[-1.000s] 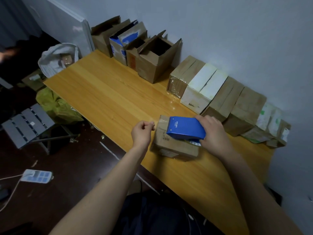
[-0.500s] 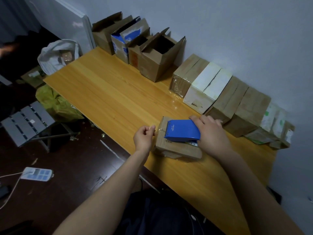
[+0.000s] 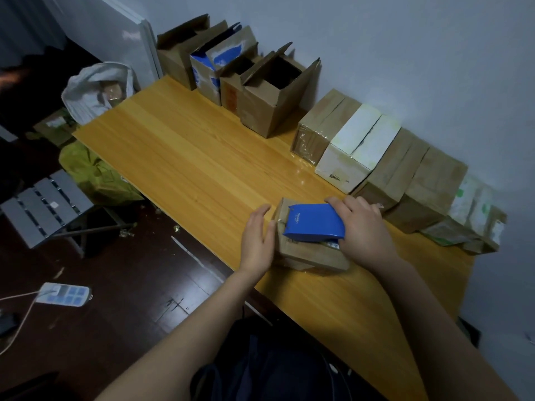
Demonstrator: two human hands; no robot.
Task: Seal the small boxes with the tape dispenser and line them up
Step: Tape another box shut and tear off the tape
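One box [image 3: 315,254], left hand [image 3: 256,238] apparently opened flat

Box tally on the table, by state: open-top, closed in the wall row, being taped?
Open-top boxes: 4
Closed boxes in wall row: 5, perhaps a sixth at the blurred right end
Small box under the tape dispenser: 1
Total: 10 sure

Pale blue-grey wall [image 3: 405,53] behind a wooden table [image 3: 173,157], dark floor [image 3: 121,319], grey folding stool [image 3: 43,204], dim light.
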